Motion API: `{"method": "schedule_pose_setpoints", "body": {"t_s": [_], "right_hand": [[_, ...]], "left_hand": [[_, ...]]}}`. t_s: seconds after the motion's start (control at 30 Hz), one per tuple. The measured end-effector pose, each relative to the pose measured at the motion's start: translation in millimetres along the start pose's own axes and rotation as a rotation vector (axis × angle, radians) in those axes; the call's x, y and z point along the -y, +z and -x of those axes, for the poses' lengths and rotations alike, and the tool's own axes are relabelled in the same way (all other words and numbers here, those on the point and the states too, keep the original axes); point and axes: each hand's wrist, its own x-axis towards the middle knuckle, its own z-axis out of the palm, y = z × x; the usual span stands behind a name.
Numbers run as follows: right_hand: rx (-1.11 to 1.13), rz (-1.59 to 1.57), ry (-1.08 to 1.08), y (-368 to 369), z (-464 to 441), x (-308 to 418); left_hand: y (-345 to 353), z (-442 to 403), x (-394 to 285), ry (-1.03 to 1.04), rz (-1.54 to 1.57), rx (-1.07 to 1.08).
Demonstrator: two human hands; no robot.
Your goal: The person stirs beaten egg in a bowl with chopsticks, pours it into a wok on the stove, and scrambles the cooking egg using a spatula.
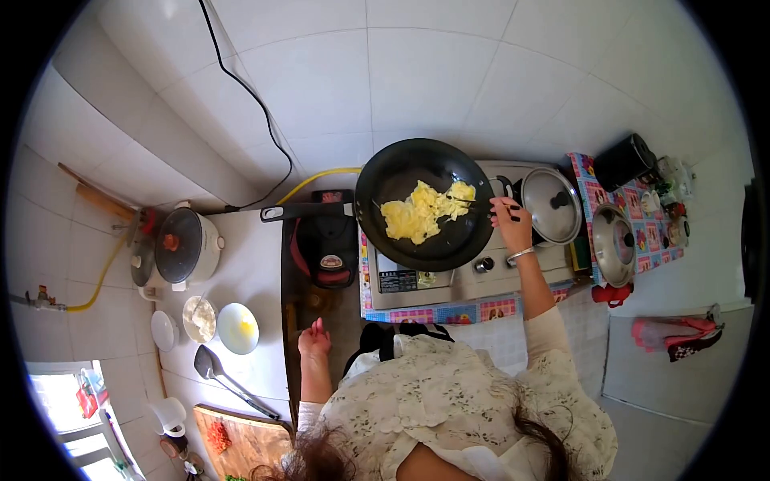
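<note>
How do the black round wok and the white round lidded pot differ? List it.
The black round wok is uncovered, showing yellow scrambled egg; the white round pot wears a dark round lid.
The wok is over the silver flat stove; the pot stands on the white counter.
The wok looks wider than the pot.
Both look round from above.

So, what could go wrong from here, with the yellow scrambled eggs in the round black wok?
The round black wok could shift or turn during stirring, since the left hand is off its long black handle.

The right hand works beside the wok's rim, so its fingers may get burned if the rim is hot.

The dark long-handled spatula lies with its handle end near the white countertop's edge, so a sleeve might knock it down.
</note>
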Motion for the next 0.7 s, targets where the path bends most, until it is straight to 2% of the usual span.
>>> {"method": "schedule_pose_setpoints", "body": {"t_s": [0.03,0.27,0.37,0.43,0.57,0.7], "right_hand": [[-0.022,0.000,-0.011,1.0,4.1,-2.5],[0.324,-0.142,-0.036,60.2,47.0,1.5],[0.258,-0.253,-0.005,71.3,19.1,-21.0],[0.142,-0.172,-0.103,67.1,-0.5,-24.9],[-0.051,-0.081,-0.072,46.0,-12.5,-14.8],[0.030,-0.029,-0.172,67.2,-2.7,-25.3]], "left_hand": [[0.1,-2.5,0.1,-0.002,0.002,0.004],[-0.6,-6.6,1.5,-0.004,-0.015,0.023],[0.5,1.4,2.8,-0.002,0.022,0.009],[-2.9,6.7,1.7,0.020,0.043,0.007],[-20.8,16.3,0.0,0.062,0.103,-0.028],[-46.3,3.4,2.9,0.034,0.099,-0.077]]}}
